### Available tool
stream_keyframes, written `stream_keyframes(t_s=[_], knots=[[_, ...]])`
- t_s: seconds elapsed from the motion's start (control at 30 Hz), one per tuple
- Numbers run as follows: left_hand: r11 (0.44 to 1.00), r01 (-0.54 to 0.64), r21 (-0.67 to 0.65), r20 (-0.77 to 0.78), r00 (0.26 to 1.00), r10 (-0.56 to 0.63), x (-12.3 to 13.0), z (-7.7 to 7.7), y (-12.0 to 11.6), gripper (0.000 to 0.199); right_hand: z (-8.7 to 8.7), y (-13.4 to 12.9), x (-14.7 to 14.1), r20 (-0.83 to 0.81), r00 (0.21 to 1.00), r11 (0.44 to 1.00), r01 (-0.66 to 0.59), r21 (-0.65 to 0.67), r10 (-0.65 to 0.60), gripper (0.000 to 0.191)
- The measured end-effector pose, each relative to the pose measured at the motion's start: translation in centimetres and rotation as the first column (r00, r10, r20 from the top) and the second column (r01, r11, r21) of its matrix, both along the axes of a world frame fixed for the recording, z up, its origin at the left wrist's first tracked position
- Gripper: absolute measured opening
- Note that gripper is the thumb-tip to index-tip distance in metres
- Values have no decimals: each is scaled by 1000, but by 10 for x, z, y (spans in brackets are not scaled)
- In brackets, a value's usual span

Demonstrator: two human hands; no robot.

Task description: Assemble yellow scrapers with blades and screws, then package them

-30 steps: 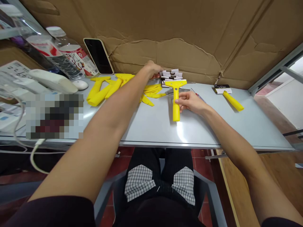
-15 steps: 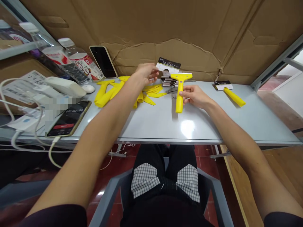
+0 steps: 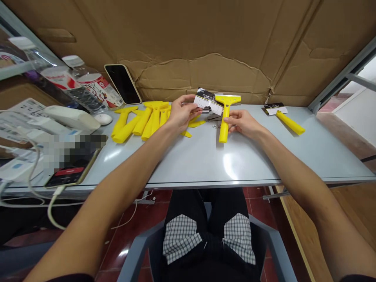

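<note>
Between the fingers of my left hand (image 3: 182, 111) is a black and white printed card (image 3: 207, 102) with a notch in its lower edge. The card's right end meets or overlaps the head of a yellow scraper (image 3: 225, 121); I cannot tell whether they touch. My right hand (image 3: 241, 122) pinches the scraper's handle, head pointing away from me. Left of my hands lie several yellow scraper handles (image 3: 143, 119) in a pile. Small yellow pieces (image 3: 196, 123) lie partly behind my left hand. Grey flat pieces (image 3: 214, 117) show below the card.
A scraper with a card on its head (image 3: 289, 122) lies at the right of the table (image 3: 188, 164). To the left are a charging phone (image 3: 73, 166), a propped phone (image 3: 123, 84), bottles (image 3: 94, 84), a white mouse (image 3: 103, 118) and cables. Cardboard (image 3: 205, 35) stands behind.
My left hand has brought the card down and closer to the scraper's head. The right hand still holds the scraper in nearly the same place. The camera view has shifted slightly.
</note>
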State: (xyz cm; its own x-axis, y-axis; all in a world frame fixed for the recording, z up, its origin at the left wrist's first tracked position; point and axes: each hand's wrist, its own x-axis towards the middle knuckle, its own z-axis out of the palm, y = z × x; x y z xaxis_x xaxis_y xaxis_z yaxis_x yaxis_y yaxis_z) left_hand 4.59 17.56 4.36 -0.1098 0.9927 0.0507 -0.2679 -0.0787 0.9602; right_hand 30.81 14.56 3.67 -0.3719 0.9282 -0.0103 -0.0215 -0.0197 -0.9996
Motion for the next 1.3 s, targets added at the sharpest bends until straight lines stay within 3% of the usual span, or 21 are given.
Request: stream_keyframes(t_s=[0.3,0.47,0.73,0.93,1.07,1.2,1.3], knots=[[998,37,-50,26,999,-36,4,5,-9,28,4,10,25,-3,989,983,145,109,-146,39],[992,97,-77,-12,995,-98,9,5,-14,39,4,10,23,52,979,973,189,129,-197,35],[973,212,-94,-30,976,-215,7,5,-13,44,1,11,20,67,974,966,202,159,-215,38],[965,260,-29,-87,961,-262,3,13,-19,40,5,5,14,88,979,972,166,167,-182,35],[961,270,-67,-106,955,-276,1,15,-19,35,8,3,12,70,976,966,194,174,-209,38],[921,387,-51,-146,909,-390,-1,13,-20,19,8,3,11,56,979,968,183,172,-195,38],[869,493,-48,-205,846,-492,-3,9,-22,23,5,3,11,50,983,968,165,189,-177,39]])
